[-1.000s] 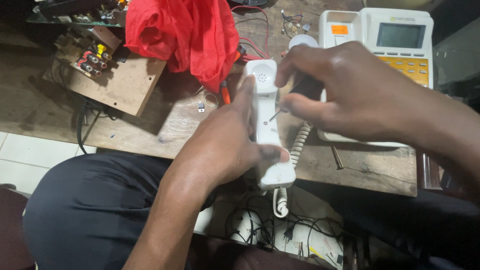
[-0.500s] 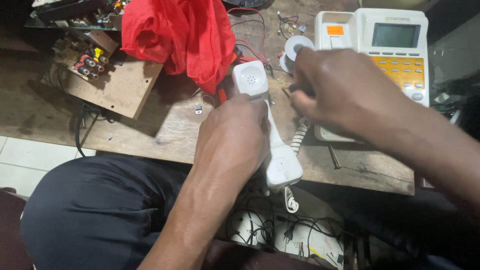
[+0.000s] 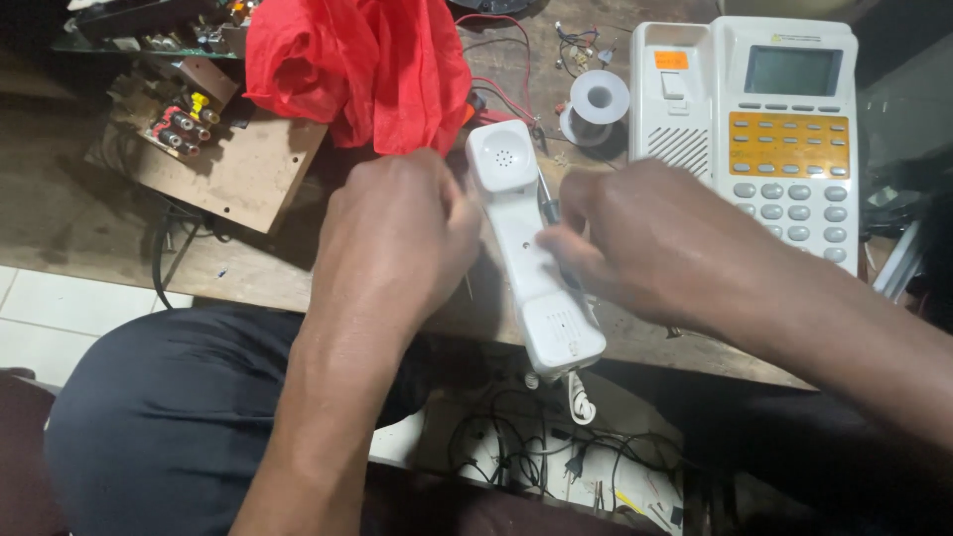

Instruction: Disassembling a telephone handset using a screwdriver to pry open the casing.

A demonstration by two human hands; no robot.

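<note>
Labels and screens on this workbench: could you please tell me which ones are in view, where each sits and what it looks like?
Screen: a grey rectangular display, blank-looking, at the top of the white desk phone at the bench's far right.
Orange label: a small rectangular sticker on the phone's empty cradle, left of the screen.
Keypad panel: an orange rectangle with small grey keys, just below the screen.
No packages or signs are in view.

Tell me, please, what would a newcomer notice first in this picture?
First, the white plastic telephone handset in the middle, in the grip of the left hand, with the right hand against its side. Behind it lies a crumpled bright red cloth on the worn wooden workbench. A white desk telephone base stands at the right.
</note>
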